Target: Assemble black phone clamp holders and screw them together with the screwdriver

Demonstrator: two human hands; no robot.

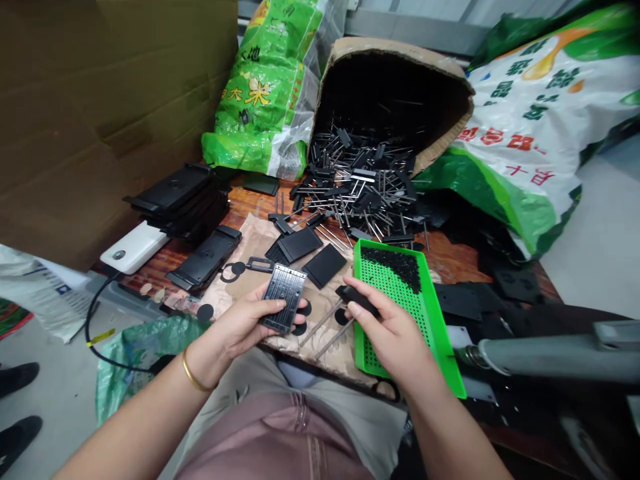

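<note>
My left hand (pixel 246 321) is closed round a black ribbed rectangular plate (pixel 285 297), its ribbed side facing up. Between the thumb and fingers of my right hand (pixel 387 327) is a black end piece (pixel 357 299) with two thin metal rods pointing down and left. The two parts are apart. Just right of it lies a green perforated tray (pixel 359 347) holding many tiny black pieces (pixel 393 263). Flat black plates (pixel 325 265) rest on the cardboard sheet beyond my hands. Farther back, a heap of rodded black pieces (pixel 365 190) spills from an open carton (pixel 463 90).
Stacked black holders (pixel 173 190) stand at the left beside a white device (pixel 133 248) with a black cable. Green sacks (pixel 265 87) and a white-green sack (pixel 540 120) flank the carton. A grey metal machine arm (pixel 550 353) reaches in from the right.
</note>
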